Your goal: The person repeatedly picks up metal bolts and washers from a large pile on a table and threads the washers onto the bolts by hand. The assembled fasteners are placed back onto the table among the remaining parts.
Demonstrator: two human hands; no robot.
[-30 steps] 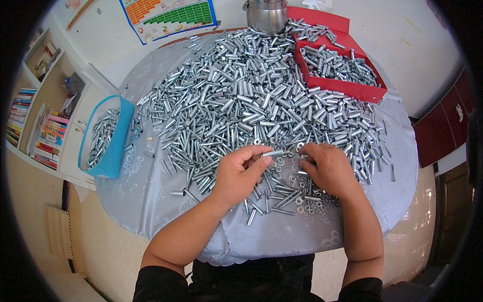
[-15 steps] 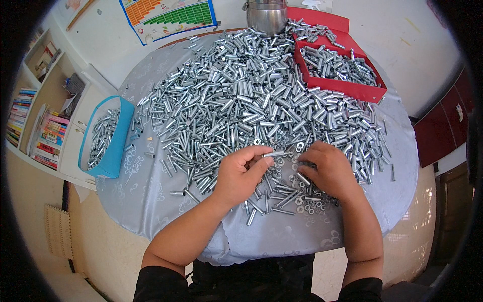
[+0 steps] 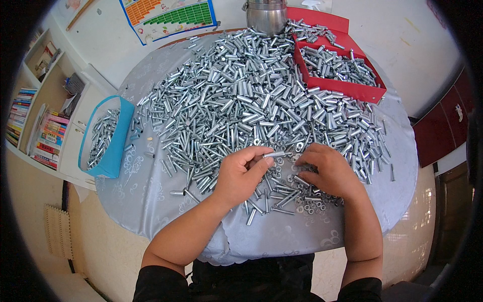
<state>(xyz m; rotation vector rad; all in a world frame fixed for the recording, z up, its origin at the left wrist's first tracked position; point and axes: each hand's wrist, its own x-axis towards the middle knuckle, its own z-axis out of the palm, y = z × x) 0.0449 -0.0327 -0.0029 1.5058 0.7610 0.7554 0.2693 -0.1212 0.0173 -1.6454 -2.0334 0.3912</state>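
Pinched between the thumb and fingers of my left hand (image 3: 240, 173) is a silvery expansion bolt (image 3: 275, 154). It lies roughly level, its tip pointing toward my right hand (image 3: 329, 170). That hand hovers low over the near edge of the pile, fingers curled and thumb apart from them, with nothing visible between. Loose washers (image 3: 300, 209) and nuts are scattered beneath and below it. Several bolts (image 3: 282, 197) lie between the two hands. Beyond them spreads a big heap of metal sleeves and bolts (image 3: 251, 95).
A blue box (image 3: 113, 158) of metal parts stands at the left of the cloth-covered round table (image 3: 176, 221). At the back right is a red box (image 3: 347, 89) filled with sleeves, its lid behind it also bearing parts. A steel pot (image 3: 266, 17) stands at the far edge.
My right hand has shifted slightly left toward the bolt, its thumb and fingers a little further apart. My left hand and the expansion bolt have stayed put.
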